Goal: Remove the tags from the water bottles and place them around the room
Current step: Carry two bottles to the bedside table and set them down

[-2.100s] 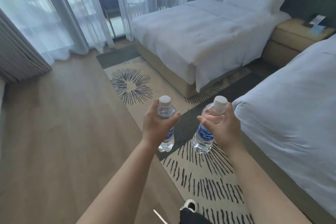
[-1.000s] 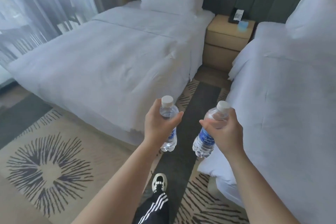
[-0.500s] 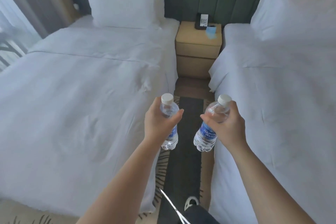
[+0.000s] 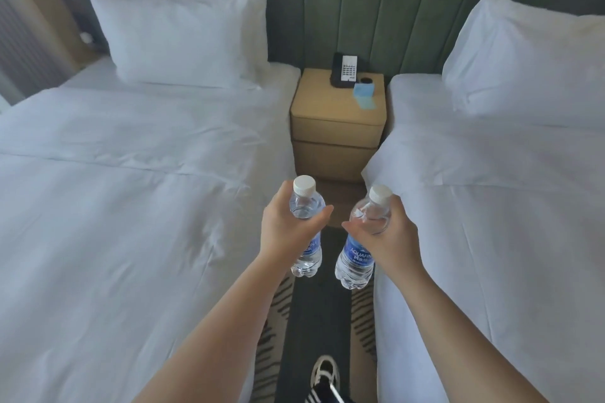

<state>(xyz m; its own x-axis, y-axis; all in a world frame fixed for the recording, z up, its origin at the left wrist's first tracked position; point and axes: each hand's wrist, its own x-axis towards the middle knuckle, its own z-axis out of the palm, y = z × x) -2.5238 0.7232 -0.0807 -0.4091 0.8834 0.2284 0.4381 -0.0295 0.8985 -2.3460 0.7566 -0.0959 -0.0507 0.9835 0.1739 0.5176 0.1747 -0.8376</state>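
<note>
1. Head view looks down the gap between two white beds, with both arms stretched out in front.
2. Left hand [image 4: 288,226] is wrapped around the left bottle [image 4: 306,232], fingers curled round its upper half and thumb across the front. It's upright, white cap on, blue label peeking out below the hand.
3. Right hand [image 4: 389,237] grips the right bottle [image 4: 358,253] near the shoulder. This one tilts, cap leaning right and base swinging left, blue label facing the camera.
4. Both bottles are up in the air over the dark rug strip [image 4: 314,321], close to each other but not touching.
5. Far ahead sits a tan nightstand [image 4: 337,127] between the beds, with a black phone [image 4: 343,70] and a blue card [image 4: 365,93] on top.
6. Left bed [image 4: 114,190] has stacked pillows [image 4: 183,39] at the far end; right bed [image 4: 507,222] has one too.
7. A black and white shoe [image 4: 324,370] shows at the near edge.
</note>
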